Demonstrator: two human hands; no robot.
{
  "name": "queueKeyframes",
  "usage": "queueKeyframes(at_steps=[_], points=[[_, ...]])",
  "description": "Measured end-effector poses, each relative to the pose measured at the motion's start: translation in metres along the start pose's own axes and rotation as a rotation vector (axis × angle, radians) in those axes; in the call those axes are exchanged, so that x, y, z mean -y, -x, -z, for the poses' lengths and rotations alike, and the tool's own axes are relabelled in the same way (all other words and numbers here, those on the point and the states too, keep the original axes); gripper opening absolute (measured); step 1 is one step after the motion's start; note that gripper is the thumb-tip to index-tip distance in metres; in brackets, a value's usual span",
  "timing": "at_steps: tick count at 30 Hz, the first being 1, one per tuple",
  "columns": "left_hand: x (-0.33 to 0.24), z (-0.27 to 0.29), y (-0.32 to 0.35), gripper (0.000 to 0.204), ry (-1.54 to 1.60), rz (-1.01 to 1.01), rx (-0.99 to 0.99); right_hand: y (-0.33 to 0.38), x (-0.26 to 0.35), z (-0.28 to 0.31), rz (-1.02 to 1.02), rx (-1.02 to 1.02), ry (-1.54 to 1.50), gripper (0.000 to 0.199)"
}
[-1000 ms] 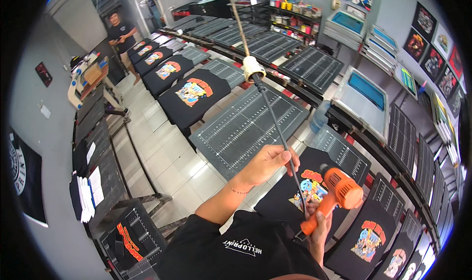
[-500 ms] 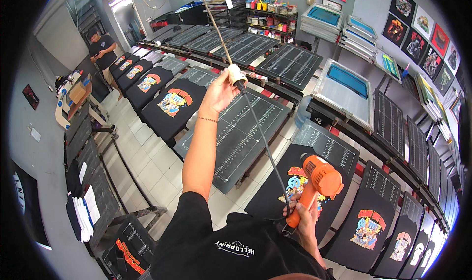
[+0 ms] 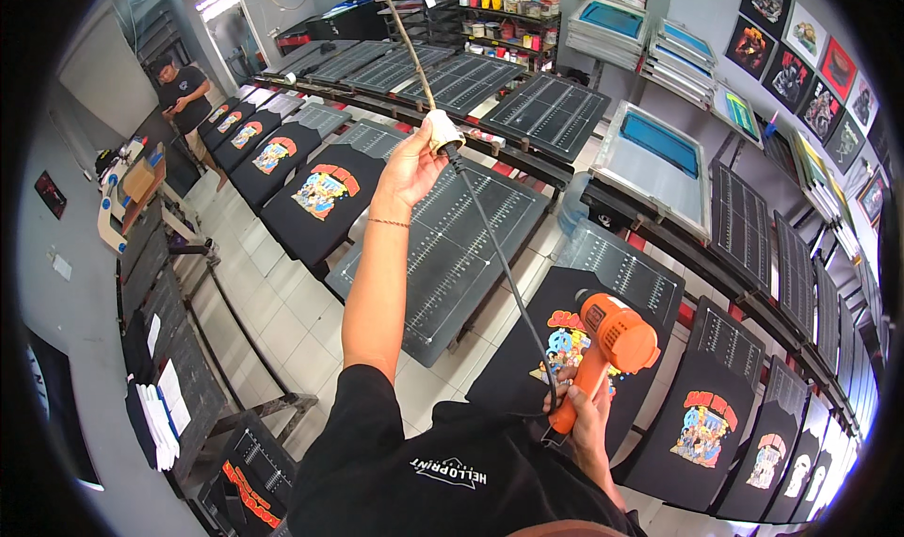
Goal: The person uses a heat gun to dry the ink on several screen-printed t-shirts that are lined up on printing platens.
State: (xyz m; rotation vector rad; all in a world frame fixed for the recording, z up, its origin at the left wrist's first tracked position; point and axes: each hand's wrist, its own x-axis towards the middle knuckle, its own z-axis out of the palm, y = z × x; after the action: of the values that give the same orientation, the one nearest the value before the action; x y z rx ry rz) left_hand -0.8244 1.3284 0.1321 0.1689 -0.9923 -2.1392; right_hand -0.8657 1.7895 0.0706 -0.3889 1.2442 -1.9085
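Note:
My left hand [image 3: 410, 171] is raised, its fingers closed round a white socket [image 3: 444, 130] at the end of a hanging cable [image 3: 407, 42]. A black plug sits in the socket, and its cord [image 3: 502, 264] runs down to an orange heat gun [image 3: 619, 337]. My right hand [image 3: 591, 422] grips the gun's handle low on the right. The dark nozzle points away to the upper left, above a black T-shirt [image 3: 513, 349] with a colourful print. The gun hides part of that print. Whether the gun is running cannot be seen.
A black gridded platen [image 3: 457, 254] lies under my left arm. Printed black T-shirts [image 3: 311, 203] line both sides. Framed screens [image 3: 654, 165] rest on the dark rail at right. A person [image 3: 185, 99] stands far left. Paint pots [image 3: 508, 9] fill a back shelf.
The view has shifted slightly, so the room sits a little higher and further left. Both hands keep their grips on the socket and the heat gun.

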Motion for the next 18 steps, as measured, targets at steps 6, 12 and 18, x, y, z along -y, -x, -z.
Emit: queueKeyframes(at_steps=[6,12,18], points=[[-0.012,-0.014,-0.001,0.049,-0.040,0.030,0.103,0.002,-0.001,0.002,0.035,-0.034,0.044,0.057],[-0.084,-0.019,-0.063,0.050,-0.287,-0.063,-0.034,0.009,-0.001,-0.003,-0.027,-0.026,0.070,0.047],[-0.137,-0.051,-0.108,0.038,-0.142,-0.150,-0.133,0.018,-0.008,-0.002,0.021,-0.007,0.022,0.054]])
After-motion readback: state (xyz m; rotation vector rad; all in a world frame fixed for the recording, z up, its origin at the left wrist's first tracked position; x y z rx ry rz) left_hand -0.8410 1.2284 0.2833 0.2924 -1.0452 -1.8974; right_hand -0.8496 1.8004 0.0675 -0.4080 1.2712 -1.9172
